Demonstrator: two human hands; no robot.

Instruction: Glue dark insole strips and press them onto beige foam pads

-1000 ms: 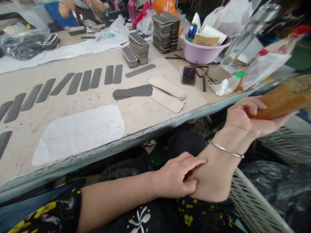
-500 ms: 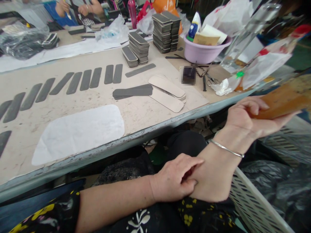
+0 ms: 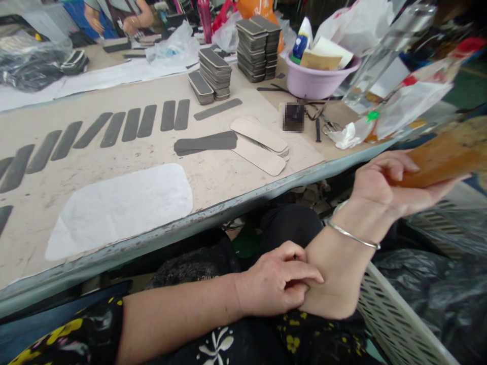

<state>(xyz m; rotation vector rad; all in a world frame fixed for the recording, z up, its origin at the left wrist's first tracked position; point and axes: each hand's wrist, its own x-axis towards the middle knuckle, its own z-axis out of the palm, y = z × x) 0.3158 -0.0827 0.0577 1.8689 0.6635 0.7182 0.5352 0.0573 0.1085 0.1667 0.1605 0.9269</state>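
My left hand (image 3: 277, 281) lies against my right forearm (image 3: 331, 268), its fingers bent and pressed to the skin near the elbow, the index finger stretched further along. Held out at the far right, my right hand (image 3: 384, 177) has its fingers around an amber-brown slab-like object (image 3: 445, 157); its exact kind does not show. A silver bangle (image 3: 352, 234) circles that wrist. On the table, dark grey rounded strips (image 3: 205, 143) lie in a small pile beside a fanned pile of beige strips (image 3: 262, 154).
More grey strips (image 3: 129, 124) lie in a row across the table (image 3: 213, 197), near a white sheet (image 3: 125, 208). Stacks of strips (image 3: 215, 73), a lilac basin (image 3: 315, 81) and scissors (image 3: 330, 126) stand farther back. A white crate (image 3: 395, 314) sits at my right. Another person's hands work opposite.
My left index finger has straightened and slid along the right forearm. My right hand keeps its hold on the amber object. Across the table, the other person's hands have moved lower.
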